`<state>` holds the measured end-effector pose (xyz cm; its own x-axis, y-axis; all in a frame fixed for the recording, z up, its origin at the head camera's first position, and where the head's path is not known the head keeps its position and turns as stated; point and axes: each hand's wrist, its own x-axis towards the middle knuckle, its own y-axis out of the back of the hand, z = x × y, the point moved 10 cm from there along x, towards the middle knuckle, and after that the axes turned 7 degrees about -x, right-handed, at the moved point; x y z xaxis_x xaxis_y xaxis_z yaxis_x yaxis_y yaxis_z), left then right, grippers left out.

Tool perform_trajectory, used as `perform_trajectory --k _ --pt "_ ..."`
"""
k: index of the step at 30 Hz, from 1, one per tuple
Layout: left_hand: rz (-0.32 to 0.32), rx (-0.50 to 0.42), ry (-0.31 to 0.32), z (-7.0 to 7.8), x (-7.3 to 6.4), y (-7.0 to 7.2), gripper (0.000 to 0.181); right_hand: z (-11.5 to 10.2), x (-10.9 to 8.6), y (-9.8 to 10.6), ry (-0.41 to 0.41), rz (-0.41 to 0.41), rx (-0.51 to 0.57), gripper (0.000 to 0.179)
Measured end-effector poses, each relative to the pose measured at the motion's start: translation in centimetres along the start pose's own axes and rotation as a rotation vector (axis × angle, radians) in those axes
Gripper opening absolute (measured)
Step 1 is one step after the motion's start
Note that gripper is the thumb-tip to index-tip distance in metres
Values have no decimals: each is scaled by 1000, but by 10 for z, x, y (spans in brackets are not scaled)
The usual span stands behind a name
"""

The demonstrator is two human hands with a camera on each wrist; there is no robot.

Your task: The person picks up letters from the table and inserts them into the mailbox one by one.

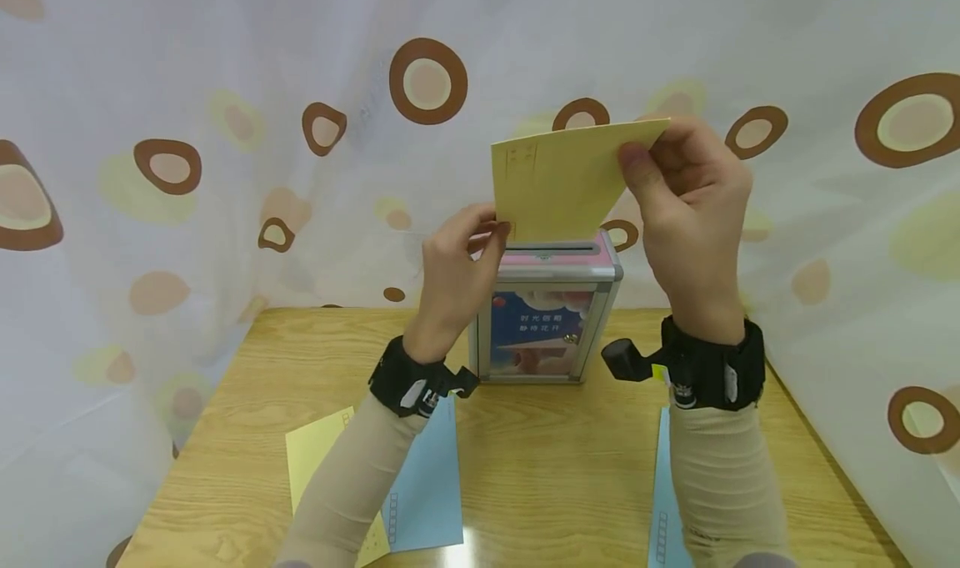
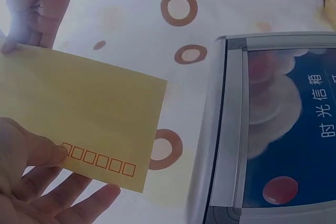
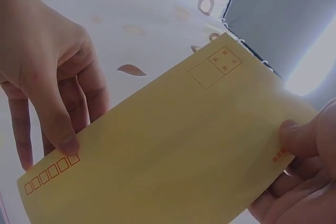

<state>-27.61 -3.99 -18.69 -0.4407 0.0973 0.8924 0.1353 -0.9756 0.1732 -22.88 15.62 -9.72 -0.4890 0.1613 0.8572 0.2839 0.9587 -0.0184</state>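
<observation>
A yellow envelope (image 1: 562,180) is held between both hands, above the slotted top of a mailbox (image 1: 543,326) with a silver frame and a blue picture door. My left hand (image 1: 461,272) pinches one edge, its thumb beside the row of red postcode squares in the left wrist view. At the opposite end my right hand (image 1: 693,201) grips the envelope with the thumb on its near face. The right wrist view shows the printed stamp box on the envelope (image 3: 173,129). In the left wrist view the envelope's end (image 2: 105,114) stands apart from the mailbox (image 2: 283,129).
On the wooden table (image 1: 555,468), a blue envelope (image 1: 427,485) and another yellow envelope (image 1: 318,451) lie partly under the left forearm. A second blue envelope (image 1: 663,501) lies by the right forearm. A patterned white curtain (image 1: 337,51) hangs behind the mailbox.
</observation>
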Motion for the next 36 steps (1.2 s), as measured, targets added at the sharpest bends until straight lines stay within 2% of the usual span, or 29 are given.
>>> perform_trajectory --k 5,13,22,30,36 --pt "-23 -24 12 -11 3 -3 17 10 3 -3 7 -41 -8 11" --pt "-38 -51 49 -28 -7 -10 16 23 -5 -9 43 -141 -108 16" --pt "-57 -58 73 -38 -11 -11 17 30 -10 -6 6 -116 -78 11" --pt "-78 -43 102 -42 -13 -10 17 35 -12 -7 15 -135 -86 12" --pt "-75 -70 112 -44 -13 -10 19 48 -17 -10 -50 -173 -103 15"
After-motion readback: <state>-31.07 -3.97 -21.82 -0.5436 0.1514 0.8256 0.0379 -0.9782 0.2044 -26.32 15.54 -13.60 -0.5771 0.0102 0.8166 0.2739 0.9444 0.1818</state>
